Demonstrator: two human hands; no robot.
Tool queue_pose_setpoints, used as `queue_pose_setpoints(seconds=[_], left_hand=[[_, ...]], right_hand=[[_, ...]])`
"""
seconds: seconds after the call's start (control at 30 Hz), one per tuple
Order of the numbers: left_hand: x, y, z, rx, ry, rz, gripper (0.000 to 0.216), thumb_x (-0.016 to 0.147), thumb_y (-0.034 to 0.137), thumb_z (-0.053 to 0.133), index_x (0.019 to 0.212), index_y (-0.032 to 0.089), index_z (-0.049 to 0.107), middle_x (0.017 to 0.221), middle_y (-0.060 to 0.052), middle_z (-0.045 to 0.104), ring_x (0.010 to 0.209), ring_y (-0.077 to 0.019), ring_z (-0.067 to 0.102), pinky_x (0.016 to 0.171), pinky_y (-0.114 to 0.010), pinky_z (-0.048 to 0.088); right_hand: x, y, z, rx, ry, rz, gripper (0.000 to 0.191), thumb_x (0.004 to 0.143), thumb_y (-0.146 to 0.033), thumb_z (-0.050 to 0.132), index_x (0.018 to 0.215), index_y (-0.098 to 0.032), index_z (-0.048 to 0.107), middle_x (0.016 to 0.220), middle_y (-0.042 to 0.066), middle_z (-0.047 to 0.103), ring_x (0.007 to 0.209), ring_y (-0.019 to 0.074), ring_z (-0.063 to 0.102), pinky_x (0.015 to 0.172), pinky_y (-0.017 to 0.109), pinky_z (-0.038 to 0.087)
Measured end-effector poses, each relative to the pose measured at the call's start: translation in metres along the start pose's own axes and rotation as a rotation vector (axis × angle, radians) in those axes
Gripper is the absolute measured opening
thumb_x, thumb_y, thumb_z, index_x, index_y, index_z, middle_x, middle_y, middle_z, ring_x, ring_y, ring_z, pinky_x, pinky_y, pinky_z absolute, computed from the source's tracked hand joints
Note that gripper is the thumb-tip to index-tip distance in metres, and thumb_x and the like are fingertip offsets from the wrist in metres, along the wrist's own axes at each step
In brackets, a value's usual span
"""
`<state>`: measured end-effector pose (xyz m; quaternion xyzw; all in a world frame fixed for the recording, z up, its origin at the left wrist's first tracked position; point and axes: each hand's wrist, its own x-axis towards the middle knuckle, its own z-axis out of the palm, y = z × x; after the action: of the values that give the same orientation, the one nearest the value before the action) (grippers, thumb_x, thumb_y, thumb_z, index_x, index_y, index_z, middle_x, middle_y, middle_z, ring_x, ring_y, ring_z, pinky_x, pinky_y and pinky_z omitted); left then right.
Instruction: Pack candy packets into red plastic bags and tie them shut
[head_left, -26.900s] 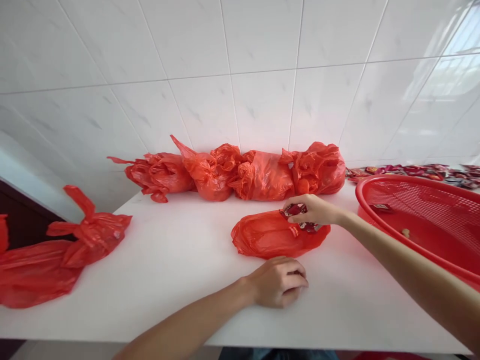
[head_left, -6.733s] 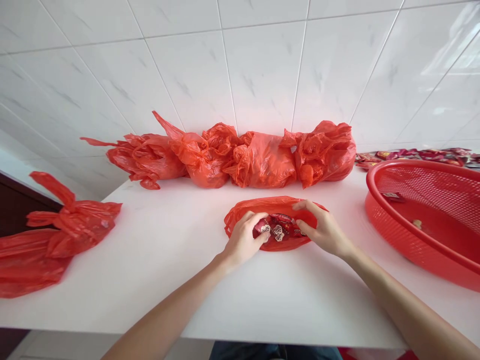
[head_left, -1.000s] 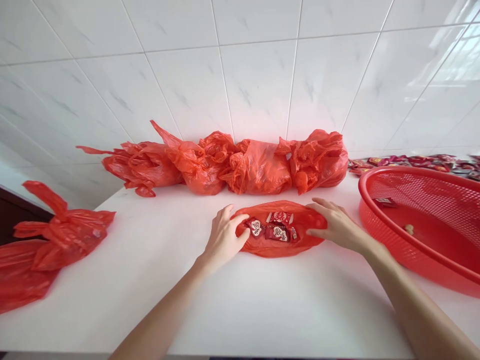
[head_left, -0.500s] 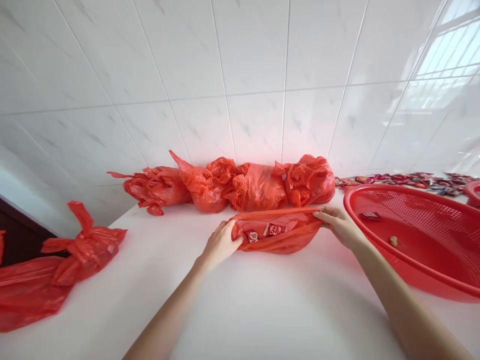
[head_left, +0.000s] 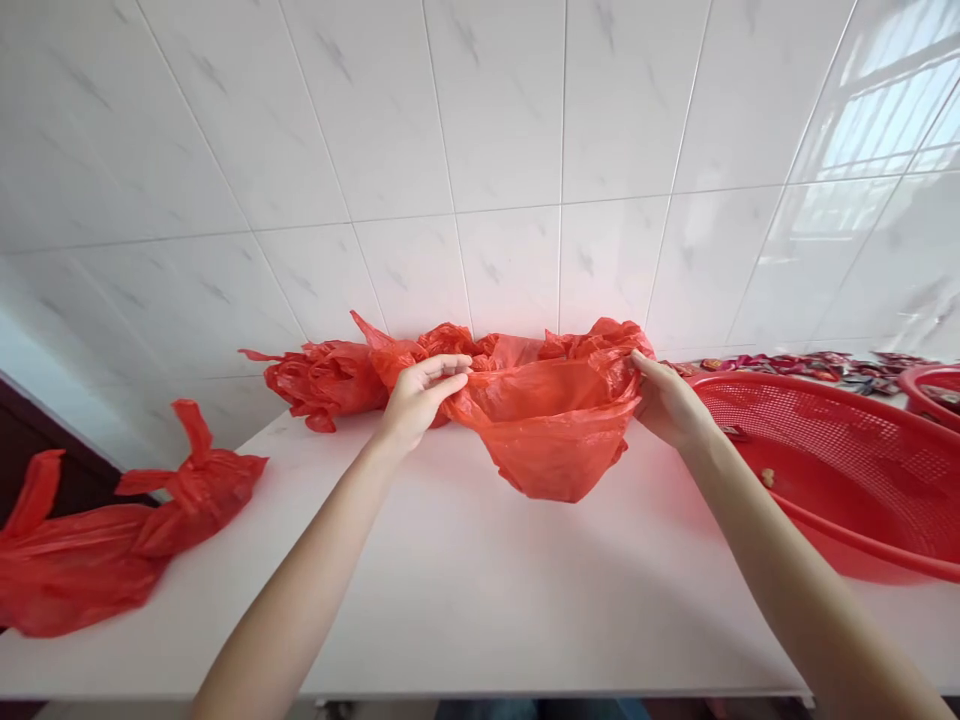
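Observation:
A thin red plastic bag [head_left: 555, 450] hangs between my hands over the white table, its wide mouth stretched sideways and its lower part bunched to a point. My left hand [head_left: 424, 395] pinches the left side of the rim between thumb and fingers. On the opposite side, my right hand [head_left: 667, 395] grips the rim with the thumb hidden behind the plastic or fingers. The bag's contents do not show from this angle. Just behind it, several knotted red bags [head_left: 322, 380] stand in a row against the wall.
To the right is a red perforated basket [head_left: 825, 520] with a small brown piece [head_left: 767, 478] in it. Small wrapped packets [head_left: 832, 365] lie along the wall behind it. More tied red bags [head_left: 97, 560] sit at the table's left edge. White tiles [head_left: 510, 130] cover the wall.
Both hands have raised the bag by its rim, so it now hangs deeper. The packets seen inside it before are hidden now. The view has shifted slightly.

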<state>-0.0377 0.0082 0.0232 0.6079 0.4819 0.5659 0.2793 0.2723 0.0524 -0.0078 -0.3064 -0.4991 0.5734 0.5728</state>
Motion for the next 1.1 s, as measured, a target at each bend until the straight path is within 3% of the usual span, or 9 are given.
queue_pose_setpoints(seconds=[0.13, 0.27, 0.37, 0.5, 0.6, 0.73, 0.87, 1.1], left_hand=[[0.001, 0.001, -0.002, 0.067, 0.053, 0.020, 0.027, 0.066, 0.035, 0.077, 0.087, 0.018, 0.077, 0.102, -0.009, 0.077, 0.089, -0.0224, 0.072, 0.086, -0.036, 0.057], [-0.001, 0.005, -0.012, 0.125, -0.037, 0.023, 0.022, 0.070, 0.036, 0.076, 0.083, 0.018, 0.077, 0.082, -0.005, 0.076, 0.064, -0.0172, 0.067, 0.073, -0.035, 0.056], [-0.002, 0.014, -0.017, 0.081, -0.044, 0.061, 0.021, 0.069, 0.035, 0.079, 0.080, 0.017, 0.077, 0.079, -0.005, 0.075, 0.069, -0.0187, 0.069, 0.076, -0.035, 0.056], [-0.001, 0.036, -0.014, -0.055, -0.053, 0.187, 0.020, 0.072, 0.032, 0.081, 0.085, 0.018, 0.078, 0.092, -0.007, 0.077, 0.082, -0.0216, 0.073, 0.085, -0.037, 0.057], [-0.002, 0.050, 0.003, -0.127, -0.129, 0.286, 0.017, 0.076, 0.029, 0.079, 0.090, 0.018, 0.077, 0.098, -0.007, 0.077, 0.093, -0.0232, 0.074, 0.087, -0.037, 0.057], [-0.008, 0.052, 0.041, 0.034, -0.228, 0.402, 0.025, 0.084, 0.023, 0.073, 0.108, 0.019, 0.073, 0.107, -0.008, 0.075, 0.101, -0.0220, 0.072, 0.093, -0.037, 0.056], [-0.013, 0.041, 0.070, 0.180, -0.095, 0.569, 0.033, 0.085, 0.023, 0.073, 0.118, 0.022, 0.067, 0.111, -0.006, 0.073, 0.105, -0.0203, 0.068, 0.097, -0.036, 0.055], [-0.009, 0.032, 0.084, 0.121, -0.038, 0.548, 0.031, 0.087, 0.017, 0.070, 0.118, 0.023, 0.066, 0.098, -0.002, 0.075, 0.091, -0.0154, 0.071, 0.086, -0.029, 0.059]], right_hand=[[0.002, -0.010, 0.004, -0.294, 0.073, -0.162, 0.046, 0.064, -0.060, 0.086, 0.057, -0.021, 0.064, 0.061, 0.000, 0.062, 0.057, 0.0135, 0.054, 0.053, 0.027, 0.042], [0.002, -0.024, 0.007, -0.168, 0.057, -0.201, 0.044, 0.060, -0.055, 0.090, 0.056, -0.021, 0.064, 0.060, -0.001, 0.059, 0.055, 0.0118, 0.050, 0.051, 0.026, 0.039], [0.004, -0.034, 0.011, -0.112, 0.038, -0.188, 0.042, 0.058, -0.049, 0.092, 0.054, -0.020, 0.062, 0.060, -0.001, 0.057, 0.054, 0.0109, 0.049, 0.049, 0.025, 0.039], [0.006, -0.044, 0.021, -0.053, 0.004, -0.217, 0.035, 0.063, -0.044, 0.090, 0.057, -0.021, 0.064, 0.063, -0.001, 0.058, 0.055, 0.0105, 0.051, 0.048, 0.025, 0.040], [0.005, -0.043, 0.033, -0.001, -0.041, -0.234, 0.031, 0.066, -0.040, 0.089, 0.061, -0.021, 0.066, 0.066, -0.002, 0.062, 0.058, 0.0112, 0.055, 0.051, 0.024, 0.044], [0.000, -0.031, 0.050, -0.055, -0.134, -0.255, 0.020, 0.072, -0.037, 0.086, 0.076, -0.023, 0.072, 0.078, 0.000, 0.070, 0.070, 0.0141, 0.064, 0.062, 0.025, 0.051], [-0.007, -0.022, 0.060, -0.285, -0.291, -0.303, 0.022, 0.085, -0.039, 0.076, 0.102, -0.025, 0.075, 0.085, 0.003, 0.073, 0.081, 0.0190, 0.068, 0.073, 0.031, 0.056], [-0.002, -0.025, 0.053, -0.446, -0.321, -0.455, 0.021, 0.094, -0.038, 0.065, 0.108, -0.027, 0.076, 0.104, 0.005, 0.075, 0.099, 0.0227, 0.070, 0.089, 0.037, 0.057]])
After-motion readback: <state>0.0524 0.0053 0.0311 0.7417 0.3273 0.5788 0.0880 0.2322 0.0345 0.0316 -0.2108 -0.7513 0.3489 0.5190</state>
